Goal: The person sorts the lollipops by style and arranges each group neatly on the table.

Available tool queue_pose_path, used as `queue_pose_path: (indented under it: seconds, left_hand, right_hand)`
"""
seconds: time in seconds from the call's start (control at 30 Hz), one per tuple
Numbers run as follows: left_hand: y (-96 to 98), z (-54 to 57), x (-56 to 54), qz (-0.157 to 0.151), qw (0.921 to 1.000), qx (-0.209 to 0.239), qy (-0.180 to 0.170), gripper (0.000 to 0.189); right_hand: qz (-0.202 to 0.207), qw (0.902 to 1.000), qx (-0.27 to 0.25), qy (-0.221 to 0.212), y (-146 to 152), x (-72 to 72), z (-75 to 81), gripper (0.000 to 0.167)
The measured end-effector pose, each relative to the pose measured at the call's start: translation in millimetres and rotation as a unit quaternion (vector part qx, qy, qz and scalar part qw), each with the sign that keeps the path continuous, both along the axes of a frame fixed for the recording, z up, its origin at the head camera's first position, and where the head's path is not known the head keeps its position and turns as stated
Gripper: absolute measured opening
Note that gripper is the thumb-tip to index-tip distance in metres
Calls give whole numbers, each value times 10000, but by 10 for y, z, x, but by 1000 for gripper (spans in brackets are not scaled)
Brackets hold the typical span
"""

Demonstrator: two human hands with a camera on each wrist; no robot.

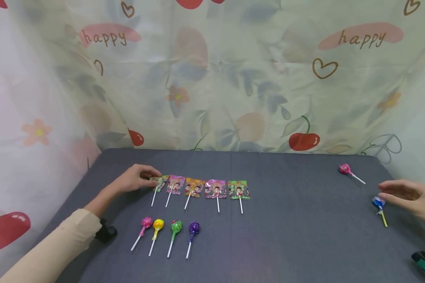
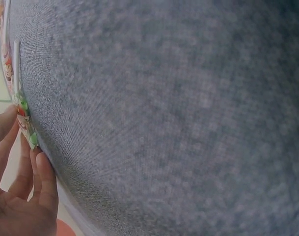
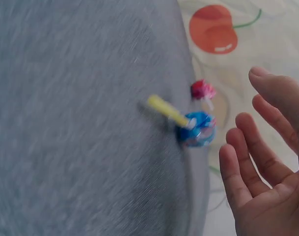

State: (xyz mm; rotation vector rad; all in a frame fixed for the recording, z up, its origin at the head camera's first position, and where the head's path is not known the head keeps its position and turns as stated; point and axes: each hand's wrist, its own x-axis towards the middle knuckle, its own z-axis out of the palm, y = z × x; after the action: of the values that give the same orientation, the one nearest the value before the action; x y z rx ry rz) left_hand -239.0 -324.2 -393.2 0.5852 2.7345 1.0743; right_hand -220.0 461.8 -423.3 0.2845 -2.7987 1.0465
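Observation:
At the left end of a row of flat-wrapped lollipops, my left hand [image 1: 139, 179] holds a green-wrapped lollipop [image 1: 159, 183] by its wrapper. In the left wrist view the thumb is at one edge of that wrapper [image 2: 24, 123] and the fingertips are at the other, with the white stick pointing away. On the far right, my right hand [image 1: 412, 198] hovers beside a blue round lollipop [image 1: 378, 202] with a yellow stick. The right wrist view shows its fingers [image 3: 257, 147] spread and relaxed, apart from the blue lollipop [image 3: 197, 130]. A pink lollipop [image 1: 345, 169] lies just beyond.
The row continues with pink [image 1: 175, 184], orange [image 1: 194, 187], pink [image 1: 216, 189] and green [image 1: 239, 190] packets. Nearer lie round lollipops: pink [image 1: 146, 223], yellow [image 1: 158, 224], green [image 1: 176, 226] and purple [image 1: 194, 228]. A patterned curtain [image 1: 219, 86] stands behind the grey table [image 1: 287, 236].

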Motion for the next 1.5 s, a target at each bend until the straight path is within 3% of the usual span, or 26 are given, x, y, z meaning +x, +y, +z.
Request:
queue_pose_path:
  seconds: [0.2, 0.4, 0.67, 0.87, 1.13, 1.37, 1.5]
  left_hand:
    - [10, 3, -8, -25, 10000, -25, 26, 29]
    - [-2, -3, -14, -13, 10000, 17, -32, 29]
    - [-9, -8, -8, 12, 10000, 37, -78, 29]
    - [0, 1, -2, 1, 10000, 7, -42, 28]
    - [-5, -1, -2, 12, 10000, 40, -65, 28]
    - [-2, 3, 1, 45, 10000, 20, -64, 29]
    - [9, 3, -3, 56, 10000, 4, -61, 29]
  right_hand:
    - [37, 9996, 287, 4, 40, -7, -85, 49]
    - [171, 9991, 251, -297, 7, -25, -76, 59]
    - [415, 9988, 201, -159, 35, -26, -55, 51]
    - [406, 9975, 462, -361, 20, -52, -40, 43]
    - [519, 9979, 273, -281, 10, -60, -41, 28]
    - [332, 9992, 75, -198, -141, -32, 71, 32]
    - [462, 9987, -127, -178, -335, 13, 143, 31]
